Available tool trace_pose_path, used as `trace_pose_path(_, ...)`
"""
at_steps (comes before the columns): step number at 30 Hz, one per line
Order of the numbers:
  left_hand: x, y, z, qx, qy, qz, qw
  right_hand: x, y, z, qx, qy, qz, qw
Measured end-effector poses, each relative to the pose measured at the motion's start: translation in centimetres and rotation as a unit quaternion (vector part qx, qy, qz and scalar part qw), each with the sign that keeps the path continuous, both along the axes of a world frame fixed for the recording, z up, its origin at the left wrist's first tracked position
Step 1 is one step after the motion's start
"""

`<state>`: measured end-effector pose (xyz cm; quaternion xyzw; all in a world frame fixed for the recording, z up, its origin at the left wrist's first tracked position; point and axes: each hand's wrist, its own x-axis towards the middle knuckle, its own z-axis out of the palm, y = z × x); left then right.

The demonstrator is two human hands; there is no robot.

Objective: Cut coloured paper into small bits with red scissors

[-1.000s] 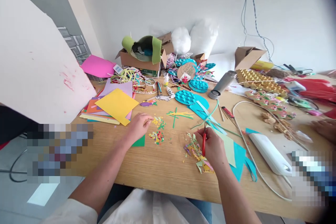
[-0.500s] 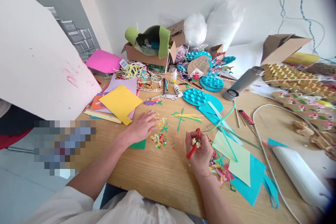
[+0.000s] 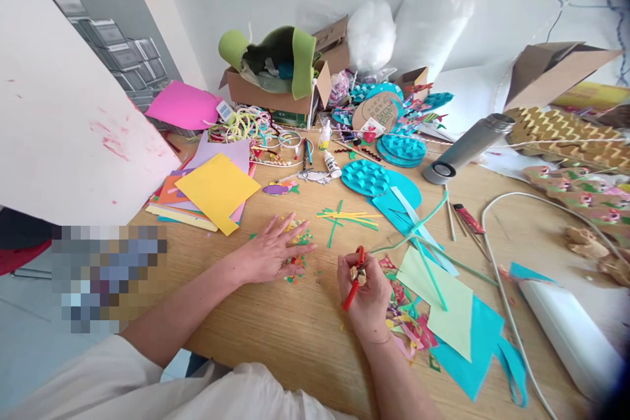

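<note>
My left hand (image 3: 268, 252) lies spread and palm down on the table, over small paper bits (image 3: 294, 272) in yellow, green, red and orange. Some of the bits show past its fingertips; the rest are covered. Red-handled scissors (image 3: 352, 294) are in my right hand (image 3: 368, 298), whose fingers curl round them just above the wood; their blades are mostly hidden. Beyond and between the hands lie thin green and yellow paper strips (image 3: 339, 215), some crossed. Against the right forearm is a heap of colourful paper scraps (image 3: 411, 328).
Stacked coloured paper with a yellow sheet (image 3: 219, 190) lies left. Pale green paper (image 3: 450, 305) and blue sheets lie right, near a grey flask (image 3: 467, 147) and a white cable (image 3: 497, 262). Glue bottles (image 3: 332, 164), blue textured ovals (image 3: 365, 177) and a cardboard box (image 3: 270, 102) are farther back.
My left hand has slid forward and right over the paper bits, covering many of them and what was a green paper piece beside it. The right hand still grips the scissors, turned slightly.
</note>
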<state>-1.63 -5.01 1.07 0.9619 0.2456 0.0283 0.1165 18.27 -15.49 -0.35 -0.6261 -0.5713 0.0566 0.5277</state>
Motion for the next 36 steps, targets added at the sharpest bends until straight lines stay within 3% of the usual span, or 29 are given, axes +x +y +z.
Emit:
trace_pose_path(12,-0.7,2.8,0.0,-0.002,0.023,0.035,0.999,0.0,0.2,-0.1,-0.011,0.007,0.019,1.000)
trace_pose_path(20,-1.8,1.2,0.7,-0.022,0.028,-0.022,0.999,-0.1,0.1,0.0,-0.016,0.005,0.020,1.000)
trace_pose_path(28,-2.6,2.2,0.7,-0.008,0.081,0.036,0.996,-0.1,0.1,-0.3,-0.004,0.015,0.028,0.999)
trace_pose_path(33,-2.6,1.7,1.2,-0.016,0.082,0.006,0.996,-0.1,0.2,-0.3,0.003,0.014,0.030,0.999)
trace_pose_path(36,-2.0,1.6,1.1,-0.004,0.070,0.019,0.997,-0.1,0.2,-0.3,0.005,0.015,0.036,0.999)
